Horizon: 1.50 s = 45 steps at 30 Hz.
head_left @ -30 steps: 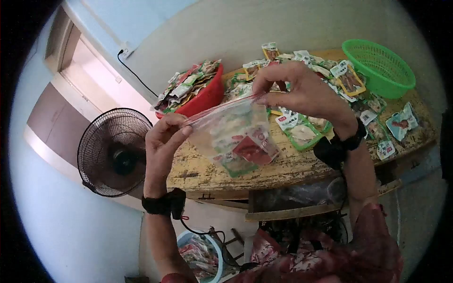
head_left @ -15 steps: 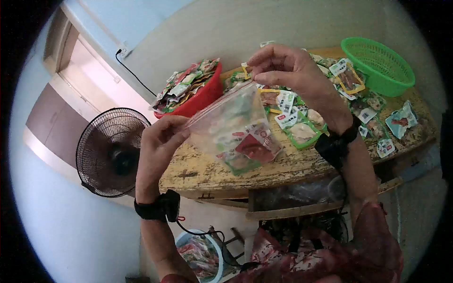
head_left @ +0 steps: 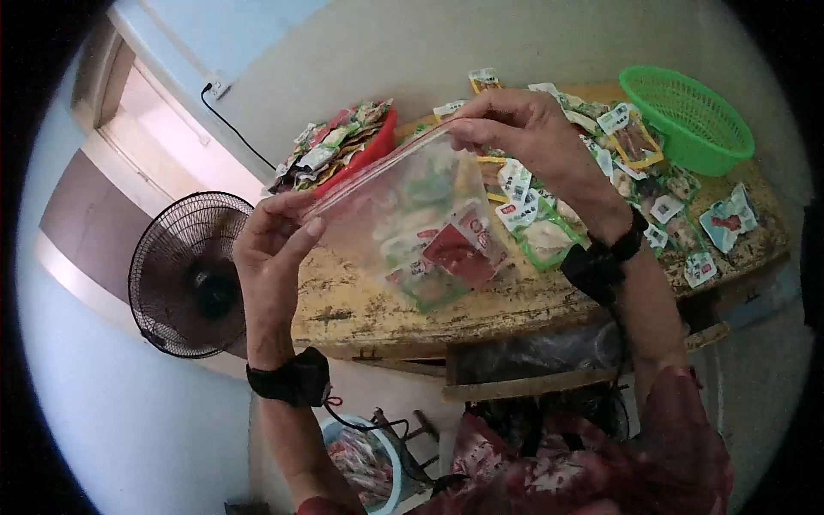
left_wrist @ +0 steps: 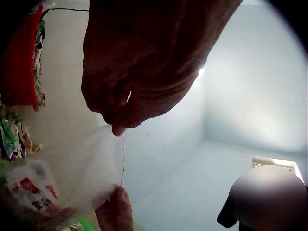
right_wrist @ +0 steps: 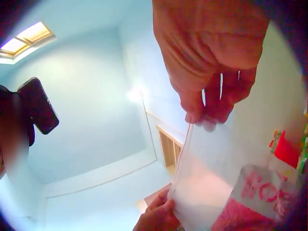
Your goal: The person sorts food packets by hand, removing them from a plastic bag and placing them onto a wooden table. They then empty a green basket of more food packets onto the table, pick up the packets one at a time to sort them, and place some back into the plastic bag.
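A clear zip bag [head_left: 360, 232] hangs slanted between both hands above the table, its red-lined top edge stretched straight. Several packets lie in its lower part, one with a red panel [head_left: 463, 253]. The left hand [head_left: 273, 249] pinches the lower-left end of that edge between thumb and fingers. At the upper-right end, the right hand [head_left: 545, 146] pinches the other corner. In the left wrist view the left hand [left_wrist: 144, 62] grips the bag [left_wrist: 91, 163] from above. The right wrist view shows the right hand [right_wrist: 211, 57] pinching the bag's corner [right_wrist: 202, 159].
Loose food packets [head_left: 545, 236] cover the back and right of the worn yellow table [head_left: 360, 322]. A heaped red basin [head_left: 378, 150] stands behind the bag, a green basket [head_left: 687, 120] at the back right. Left is a fan [head_left: 193, 275]; below, a blue tub [head_left: 395, 476] holds packets.
Both hands have shifted left with the bag, the left hand farther. The bag's top edge is pulled straighter, and both hands still hold its ends.
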Available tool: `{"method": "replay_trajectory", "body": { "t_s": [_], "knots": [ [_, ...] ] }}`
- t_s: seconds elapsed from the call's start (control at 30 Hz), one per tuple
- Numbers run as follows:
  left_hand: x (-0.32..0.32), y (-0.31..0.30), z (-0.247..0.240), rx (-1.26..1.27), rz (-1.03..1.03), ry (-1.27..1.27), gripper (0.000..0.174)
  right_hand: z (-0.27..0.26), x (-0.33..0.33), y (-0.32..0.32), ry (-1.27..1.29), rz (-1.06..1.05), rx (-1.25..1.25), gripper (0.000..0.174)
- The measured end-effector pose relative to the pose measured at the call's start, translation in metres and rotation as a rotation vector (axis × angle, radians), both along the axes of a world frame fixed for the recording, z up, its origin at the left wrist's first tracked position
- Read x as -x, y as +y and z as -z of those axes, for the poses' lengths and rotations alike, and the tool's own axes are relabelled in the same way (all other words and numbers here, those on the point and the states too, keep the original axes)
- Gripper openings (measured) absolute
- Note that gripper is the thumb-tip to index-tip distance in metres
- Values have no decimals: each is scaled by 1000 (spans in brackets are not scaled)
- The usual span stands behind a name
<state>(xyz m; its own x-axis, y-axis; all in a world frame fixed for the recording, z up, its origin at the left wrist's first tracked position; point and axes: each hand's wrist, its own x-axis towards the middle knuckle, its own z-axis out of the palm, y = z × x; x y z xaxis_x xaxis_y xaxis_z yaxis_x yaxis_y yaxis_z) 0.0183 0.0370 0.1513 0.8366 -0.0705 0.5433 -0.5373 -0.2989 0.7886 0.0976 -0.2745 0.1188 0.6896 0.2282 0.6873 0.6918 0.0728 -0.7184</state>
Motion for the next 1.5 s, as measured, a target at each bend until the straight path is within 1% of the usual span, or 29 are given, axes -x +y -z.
{"method": "replay_trajectory", "body": {
  "t_s": [0.07,0.1,0.13,0.3,0.33,0.4,0.47,0.5,0.6,0.67,0.73,0.77,0.9,0.93,1.0,1.03,1.1,1.2,1.3,1.4,1.43,1.5],
  "knots": [
    [0,-5,3,-54,-47,-35,30,2,-2,0,11,12,29,25],
    [-3,-3,6,-57,-47,-2,33,5,-4,2,23,15,24,24],
    [-5,-2,9,-32,-37,-14,34,7,-6,4,33,15,19,24],
    [-6,0,12,87,-12,-46,40,5,-4,6,-97,94,38,22],
    [-6,0,12,110,3,-57,41,6,-4,7,-84,102,53,22],
    [-7,-2,13,103,-1,1,44,8,-6,7,-64,128,75,22],
    [-9,-5,11,92,-10,31,44,10,-7,10,-52,85,65,21],
    [-10,-2,7,61,38,8,42,10,-7,11,-46,63,59,21],
    [-11,-9,-10,-12,9,-59,42,6,-3,11,-23,0,60,16],
    [-2,-37,-28,-185,-15,-51,38,6,-4,11,-20,10,74,17],
    [-9,-56,-37,-390,-10,-83,36,3,1,10,-3,-11,68,18],
    [-18,-64,-38,-520,33,-204,34,3,2,10,-25,-14,64,17],
    [-30,-100,-45,-765,83,-372,30,5,-1,8,-133,-24,53,16],
    [-33,-103,-47,-794,66,-319,28,5,-2,7,-166,-29,49,15],
    [-37,-108,-50,-856,31,-211,25,3,1,4,-112,-26,59,16],
    [-38,-108,-51,-874,23,-208,24,2,2,3,-85,-26,62,16],
    [-40,-104,-51,-909,5,-200,22,2,1,2,-109,-10,74,16],
    [-41,-93,-43,-645,108,-43,24,-2,6,2,-109,18,104,15],
    [-28,-74,-40,-626,-6,-41,23,-3,10,3,-82,89,127,14],
    [-8,-52,-42,-681,-124,-23,22,1,3,2,-72,125,119,14],
    [-8,-38,-33,-570,-115,-37,18,2,1,2,-70,127,113,14],
    [-5,-16,-25,-436,-116,12,15,1,1,2,-54,121,125,14]
  ]
}}
